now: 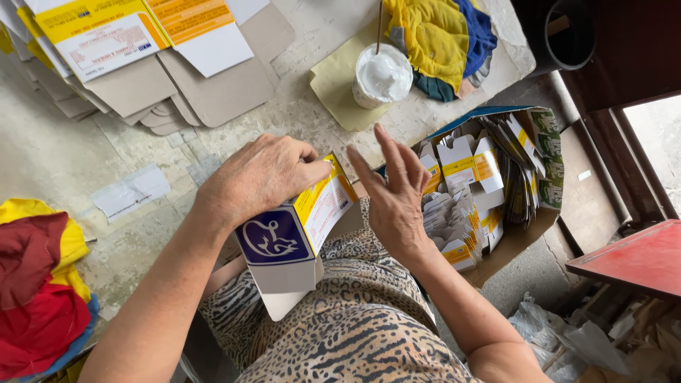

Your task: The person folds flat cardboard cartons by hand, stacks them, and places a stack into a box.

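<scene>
My left hand [259, 174] grips a small folded carton [298, 230] from above; the carton is yellow and white with a purple end panel, and its bottom flap hangs open over my lap. Just to the right of the carton my right hand [394, 195] is held up with its fingers spread and holds nothing. Both hands are over my lap, at the near edge of a worn pale table [64, 156].
A stack of flat unfolded cartons [142, 57] lies at the table's far left. A white cup of paste [381, 76] with a stick stands on yellow paper beside coloured cloths [440, 35]. An open cardboard box [539, 206] of folded cartons sits at right. More cloths [35, 284] lie lower left.
</scene>
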